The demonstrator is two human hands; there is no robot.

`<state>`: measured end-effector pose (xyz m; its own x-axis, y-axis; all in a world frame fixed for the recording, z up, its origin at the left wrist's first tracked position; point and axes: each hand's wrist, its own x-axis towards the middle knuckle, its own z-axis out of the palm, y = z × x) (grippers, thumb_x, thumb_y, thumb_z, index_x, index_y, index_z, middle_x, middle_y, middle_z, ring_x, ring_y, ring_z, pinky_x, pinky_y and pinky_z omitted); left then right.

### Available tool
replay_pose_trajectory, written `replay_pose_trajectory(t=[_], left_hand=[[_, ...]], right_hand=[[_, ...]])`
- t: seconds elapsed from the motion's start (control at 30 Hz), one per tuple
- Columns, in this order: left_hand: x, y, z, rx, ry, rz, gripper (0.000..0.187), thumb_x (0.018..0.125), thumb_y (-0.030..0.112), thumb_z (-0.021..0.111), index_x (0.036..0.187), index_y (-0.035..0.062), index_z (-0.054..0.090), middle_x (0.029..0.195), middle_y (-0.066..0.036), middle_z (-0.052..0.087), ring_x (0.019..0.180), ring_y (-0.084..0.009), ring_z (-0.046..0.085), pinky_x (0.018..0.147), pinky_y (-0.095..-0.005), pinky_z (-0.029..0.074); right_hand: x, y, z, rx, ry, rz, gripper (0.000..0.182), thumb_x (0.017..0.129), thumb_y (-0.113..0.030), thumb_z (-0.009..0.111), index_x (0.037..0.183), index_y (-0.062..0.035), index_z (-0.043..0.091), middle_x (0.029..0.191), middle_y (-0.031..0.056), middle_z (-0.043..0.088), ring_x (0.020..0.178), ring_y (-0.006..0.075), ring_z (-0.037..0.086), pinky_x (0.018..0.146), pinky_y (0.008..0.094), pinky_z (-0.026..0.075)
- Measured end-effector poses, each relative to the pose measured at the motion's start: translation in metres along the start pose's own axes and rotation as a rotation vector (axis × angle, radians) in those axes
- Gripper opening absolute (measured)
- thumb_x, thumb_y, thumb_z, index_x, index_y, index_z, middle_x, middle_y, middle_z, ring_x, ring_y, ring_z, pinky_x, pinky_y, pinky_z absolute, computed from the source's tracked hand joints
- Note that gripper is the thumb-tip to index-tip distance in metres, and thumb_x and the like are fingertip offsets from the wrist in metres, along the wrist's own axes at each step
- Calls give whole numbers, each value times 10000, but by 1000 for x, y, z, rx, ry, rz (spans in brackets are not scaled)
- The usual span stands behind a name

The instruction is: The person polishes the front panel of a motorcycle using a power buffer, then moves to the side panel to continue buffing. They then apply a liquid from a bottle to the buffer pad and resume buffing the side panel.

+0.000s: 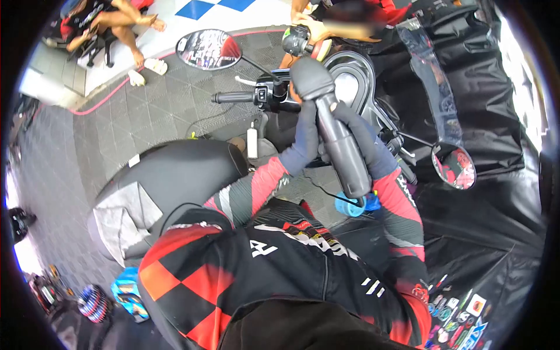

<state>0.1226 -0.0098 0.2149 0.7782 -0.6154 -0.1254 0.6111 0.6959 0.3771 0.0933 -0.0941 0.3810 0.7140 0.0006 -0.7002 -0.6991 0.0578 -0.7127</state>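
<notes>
A long black power tool that looks like a polisher [340,146] is held out ahead of me, tilted, with its rounded head [311,79] at the top and a cord at its lower end. My left hand [307,133], in a dark glove, grips its left side. My right hand [357,131], also gloved, closes round its right side. A bit of orange shows at the edge of the head, over the scooter's front [356,73]. Whether the head touches the scooter cannot be made out.
The scooter's seat [181,172] bears a grey cloth [125,221]. Mirrors [209,49] [454,166] stick out on both sides. A white bottle [252,143] stands near the handlebar. Across the scooter, another person's hand [315,30] holds a similar tool [296,41]. Someone sits at upper left.
</notes>
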Motion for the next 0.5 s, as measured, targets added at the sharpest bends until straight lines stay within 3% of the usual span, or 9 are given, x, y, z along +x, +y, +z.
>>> replay_pose_trajectory(t=[0.03, 0.17, 0.2, 0.27, 0.33, 0.4, 0.5], left_hand=[[-4, 16, 24, -3, 117, 113, 581, 981, 551, 396, 1305, 76, 475, 1168, -119, 598, 1018, -204, 619, 878, -356, 518], [-3, -11, 12, 6, 173, 343, 493, 1015, 457, 387, 1315, 75, 471, 1247, -82, 550, 1100, -163, 563, 955, -335, 469], [-13, -23, 11, -112, 186, 308, 503, 1016, 471, 374, 1304, 74, 479, 1216, -83, 570, 1070, -162, 578, 935, -335, 482], [-22, -21, 0, -170, -72, 303, 489, 1019, 463, 364, 1289, 74, 490, 1179, -79, 592, 1040, -156, 595, 900, -335, 499], [-6, -11, -3, -55, 76, 298, 454, 1015, 435, 369, 1257, 77, 508, 1135, -75, 607, 1002, -150, 608, 860, -335, 516], [3, 9, -4, -93, 17, 198, 440, 1005, 435, 395, 1242, 83, 510, 1121, -70, 604, 983, -142, 604, 850, -332, 515], [11, 8, -12, -112, 38, 147, 441, 1000, 447, 425, 1258, 97, 500, 1138, -68, 602, 1006, -148, 600, 879, -337, 505]], right_hand=[[-2, -6, 9, 0, 42, -36, 413, 930, -415, 539, 1052, -24, 587, 807, 138, 657, 586, 221, 658, 535, 311, 560], [6, 7, 0, -82, -18, 7, 411, 925, -404, 542, 1068, -21, 587, 843, 117, 660, 623, 202, 656, 560, 315, 547], [8, 12, -3, -148, -56, 20, 401, 926, -388, 537, 1072, -18, 588, 868, 108, 661, 642, 190, 655, 575, 303, 547], [17, 22, -6, -155, -95, -23, 415, 923, -394, 530, 1081, -14, 582, 856, 112, 661, 641, 199, 657, 573, 313, 553], [14, 23, 1, -85, -52, 67, 436, 915, -411, 527, 1089, -14, 567, 849, 124, 659, 636, 211, 660, 574, 326, 564], [17, 16, 18, -53, 17, -133, 454, 907, -431, 527, 1090, -16, 552, 829, 134, 650, 631, 227, 664, 565, 335, 574], [16, 15, 26, -27, 41, -115, 467, 908, -448, 532, 1082, -15, 546, 798, 132, 639, 610, 233, 662, 550, 328, 576]])
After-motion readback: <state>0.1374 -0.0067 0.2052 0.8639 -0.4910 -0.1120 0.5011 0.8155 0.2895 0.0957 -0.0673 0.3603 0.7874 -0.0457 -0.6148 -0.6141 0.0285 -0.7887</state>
